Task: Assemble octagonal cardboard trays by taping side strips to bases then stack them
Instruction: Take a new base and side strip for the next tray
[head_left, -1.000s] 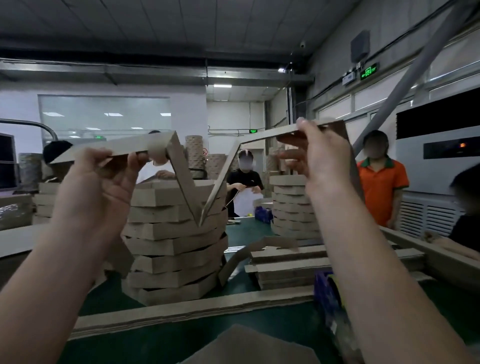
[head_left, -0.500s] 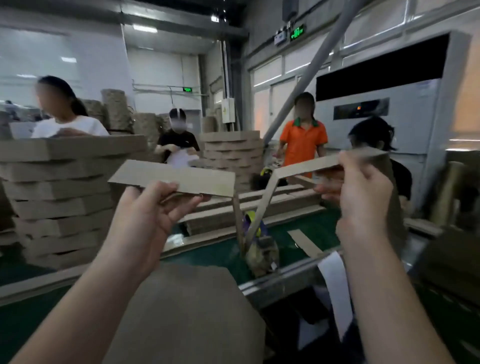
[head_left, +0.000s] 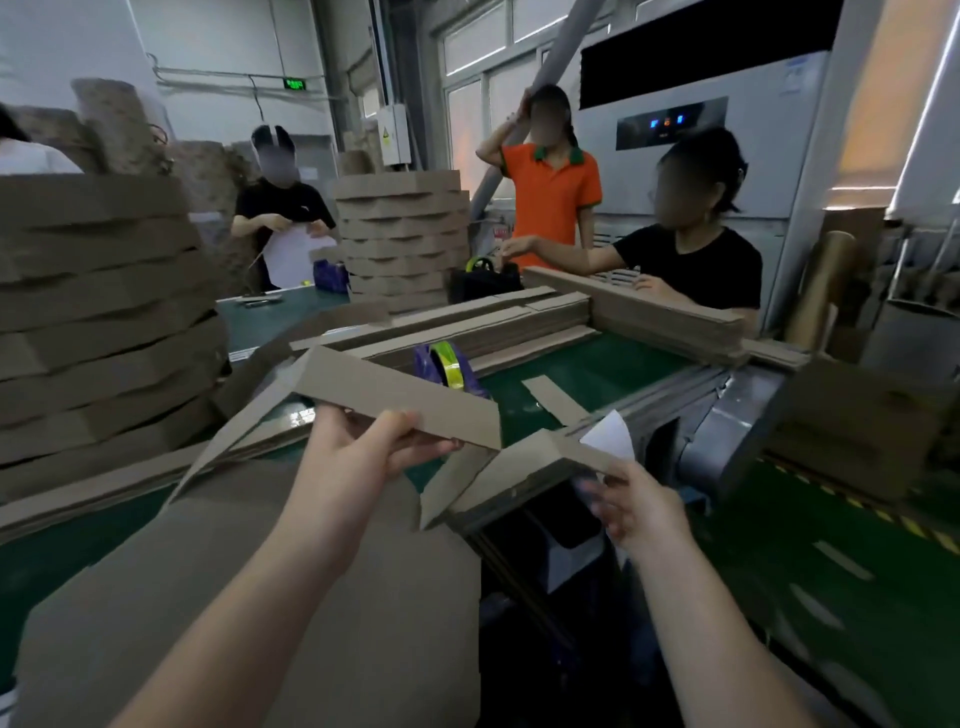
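— What's on the left?
— A tall stack (head_left: 98, 322) of trays on the table (head_left: 597, 374). The base (head_left: 249, 597) lies flat nearer to us, under the left arm.

— And the strip?
— In the air above the base's far-right corner. The left hand (head_left: 363, 452) grips one panel of the strip (head_left: 405, 397) from below. The folds zigzag down and up to the right hand (head_left: 639, 504), which pinches the far end.

— Anything in the way?
— The tape (head_left: 449, 364) sits just behind the strip, partly hidden by it. A scrap (head_left: 553, 397) lies on the table to its right. Three workers (head_left: 691, 260) are beyond the table.

— Changed since half a second ago?
— The strip is lower and the hands are closer together.
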